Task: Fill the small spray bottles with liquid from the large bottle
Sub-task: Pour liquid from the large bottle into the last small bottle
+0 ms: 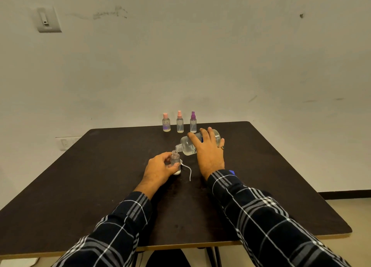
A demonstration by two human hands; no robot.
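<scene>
**Pouring into the open small bottle: go slow and hold the necks in line**

Midway between the counter's (100,186) side edges, toward the far edge, the right grip (206,146) is wrapped over the large bottle (187,145). The bottle is tipped nearly flat, with its open mouth just above the mouth of the small bottle (175,158). The left grip (160,166) holds that small bottle upright between curled fingers and thumb. Its white spray cap (177,172) lies against its base, with the thin tube trailing toward the near edge.

The target neck is narrow, so the tilt matters most. Raise the base of the large bottle only a little at a time so the liquid leaves in a thin stream and does not gulp out. Bring the two mouths almost to touching, and press the small bottle down onto the counter so it cannot tip. Whether liquid is flowing, and how full the small bottle is, cannot be made out, so watch the level through the clear wall and level off before the neck.

Three capped spray bottles (180,123) stand in a row at the far edge, well clear of the pour. A blue object (231,172) shows by the right wrist.
</scene>
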